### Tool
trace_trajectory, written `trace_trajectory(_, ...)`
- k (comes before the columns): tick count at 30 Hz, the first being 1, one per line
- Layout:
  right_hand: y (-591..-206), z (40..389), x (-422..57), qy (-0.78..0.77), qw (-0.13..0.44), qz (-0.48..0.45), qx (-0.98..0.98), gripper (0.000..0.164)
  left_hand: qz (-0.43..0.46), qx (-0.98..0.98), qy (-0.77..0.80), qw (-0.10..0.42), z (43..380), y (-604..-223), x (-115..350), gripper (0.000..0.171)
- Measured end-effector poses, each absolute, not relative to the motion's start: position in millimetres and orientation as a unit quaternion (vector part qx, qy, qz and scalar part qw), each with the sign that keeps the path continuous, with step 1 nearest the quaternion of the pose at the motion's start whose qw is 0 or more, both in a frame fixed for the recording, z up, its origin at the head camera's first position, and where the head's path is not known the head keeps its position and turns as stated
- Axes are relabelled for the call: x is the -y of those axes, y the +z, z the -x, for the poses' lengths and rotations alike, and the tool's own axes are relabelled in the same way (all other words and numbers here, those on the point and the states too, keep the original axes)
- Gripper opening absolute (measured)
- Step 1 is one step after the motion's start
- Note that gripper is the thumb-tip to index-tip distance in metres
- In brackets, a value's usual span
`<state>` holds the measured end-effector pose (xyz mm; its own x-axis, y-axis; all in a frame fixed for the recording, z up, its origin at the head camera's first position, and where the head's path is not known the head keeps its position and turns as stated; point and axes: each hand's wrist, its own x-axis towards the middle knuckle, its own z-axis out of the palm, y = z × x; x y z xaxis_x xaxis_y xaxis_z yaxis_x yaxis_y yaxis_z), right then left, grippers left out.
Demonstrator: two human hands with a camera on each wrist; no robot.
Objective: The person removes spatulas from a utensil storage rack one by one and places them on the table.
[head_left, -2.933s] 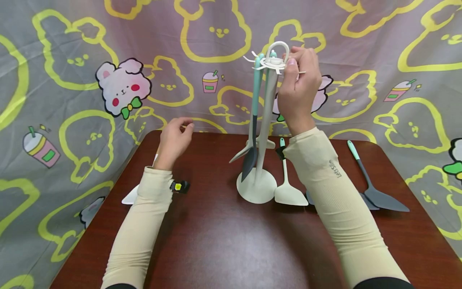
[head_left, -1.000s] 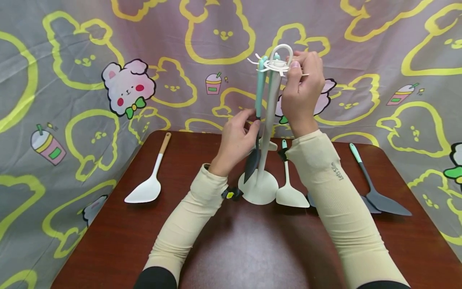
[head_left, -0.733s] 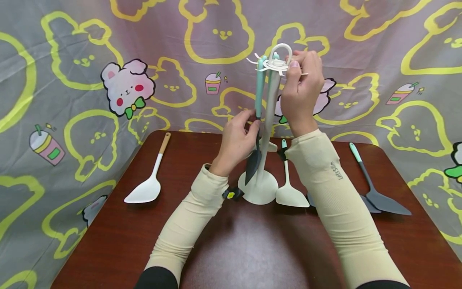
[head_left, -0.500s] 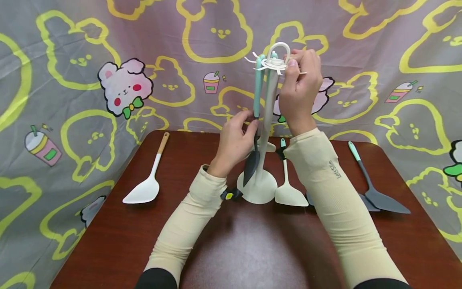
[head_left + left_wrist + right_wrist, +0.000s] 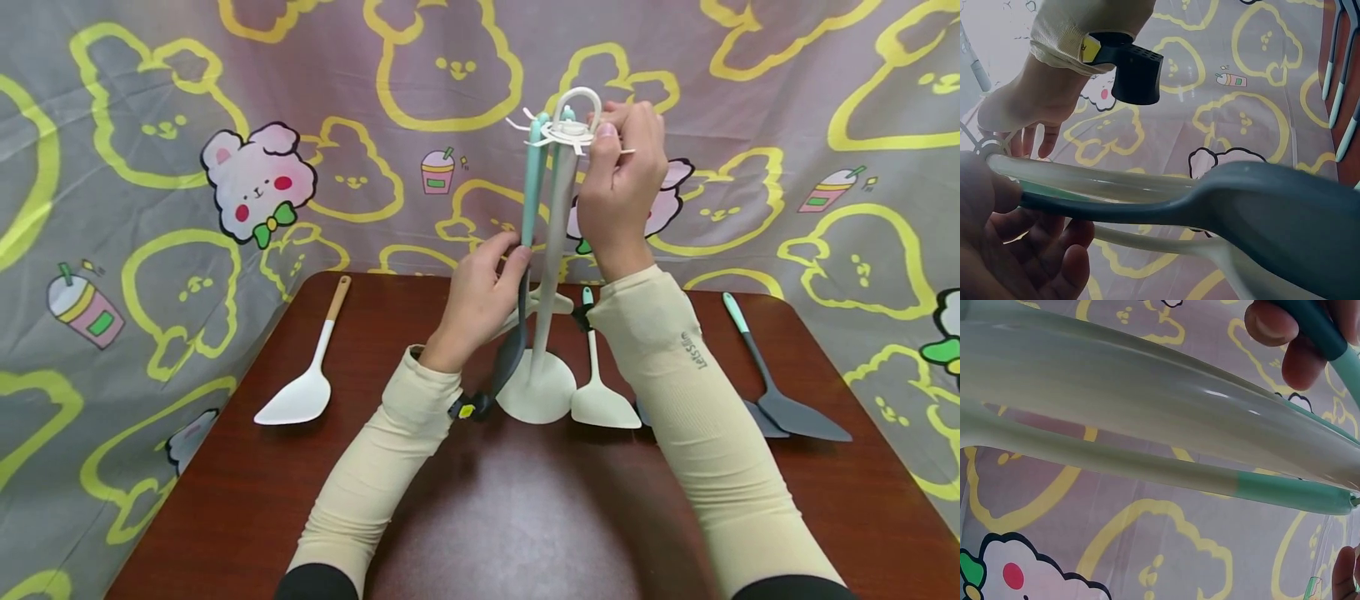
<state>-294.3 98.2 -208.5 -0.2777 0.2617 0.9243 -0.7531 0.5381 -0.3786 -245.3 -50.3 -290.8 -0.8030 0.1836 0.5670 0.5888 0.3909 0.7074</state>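
A cream utensil rack (image 5: 550, 317) stands mid-table, with a round base, upright pole and hooked top ring. My right hand (image 5: 624, 179) grips the edge of that ring. From a left hook hangs a dark grey spatula (image 5: 512, 350) with a mint handle, and my left hand (image 5: 480, 296) pinches it just under the handle. Its broad, bent head fills the lower right of the left wrist view. A cream utensil (image 5: 1147, 467) with a mint handle also hangs there, behind the pole; its head is partly hidden in the head view.
On the brown table (image 5: 525, 517), a white spatula (image 5: 303, 396) with a wooden handle lies left. A cream spatula (image 5: 600, 402) lies right of the base. Dark grey spatulas (image 5: 798, 417) lie farther right, one partly beneath another. A patterned curtain (image 5: 465, 50) hangs behind.
My left hand has come from the left to the hanging dark grey spatula and taken hold of it. The spatula's head has turned and swung left. My right hand has kept its hold.
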Motion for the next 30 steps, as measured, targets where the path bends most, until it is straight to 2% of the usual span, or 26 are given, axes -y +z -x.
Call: trace_trajectory(30, -210.2, 297.8, -98.0, 0.445, 0.576, -0.179, 0.662, 0.040, 0.245, 0.805, -0.493, 0.222, 244.1, -291.5, 54.4, 0.019)
